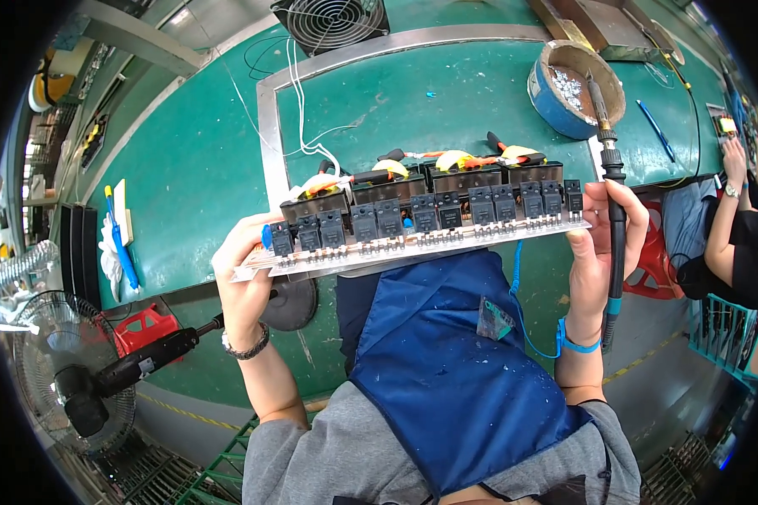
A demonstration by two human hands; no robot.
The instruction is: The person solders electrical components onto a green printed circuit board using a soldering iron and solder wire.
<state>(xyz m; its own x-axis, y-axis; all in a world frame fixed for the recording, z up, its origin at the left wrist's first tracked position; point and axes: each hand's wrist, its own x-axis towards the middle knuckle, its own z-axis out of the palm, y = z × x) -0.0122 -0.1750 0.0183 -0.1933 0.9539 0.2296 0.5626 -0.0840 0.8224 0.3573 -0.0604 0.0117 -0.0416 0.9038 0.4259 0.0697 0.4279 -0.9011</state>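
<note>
"where's the long, pale circuit board [429, 243] with the row of black, blocky components [450, 210]?"
"raised at the near edge of the green table [194, 151], the left hand [244, 261] clamped on its left end."
"and the right hand [594, 265]?"
"closed around a slim black soldering iron [617, 240] and the board's right end, the iron's tip toward the round, blue-walled bowl [556, 114], far right."
</note>
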